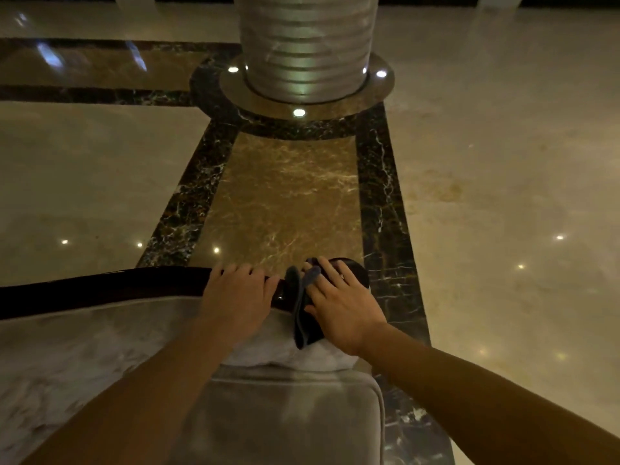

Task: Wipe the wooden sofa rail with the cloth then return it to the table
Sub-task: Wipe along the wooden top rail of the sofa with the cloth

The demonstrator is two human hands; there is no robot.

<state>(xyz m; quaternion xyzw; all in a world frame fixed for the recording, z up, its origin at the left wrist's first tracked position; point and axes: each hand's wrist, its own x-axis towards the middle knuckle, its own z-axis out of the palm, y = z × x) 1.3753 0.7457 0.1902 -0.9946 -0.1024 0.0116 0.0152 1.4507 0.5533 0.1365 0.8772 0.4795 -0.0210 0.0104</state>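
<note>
The dark polished wooden sofa rail [100, 286] curves along the top of a grey velvet sofa back, ending at the right under my hands. A dark grey cloth [303, 310] is draped over the rail's right end and hangs down the upholstery. My right hand [342, 303] lies flat on the cloth, pressing it against the rail end. My left hand [238, 293] rests on the rail just left of the cloth, fingers curled over the far edge. No table is in view.
A grey sofa cushion [285, 414] lies below my arms. Beyond the rail stretches glossy marble floor [288, 196] with dark inlaid borders. A ribbed silver column [307, 45] stands on a round base with small floor lights at the top centre.
</note>
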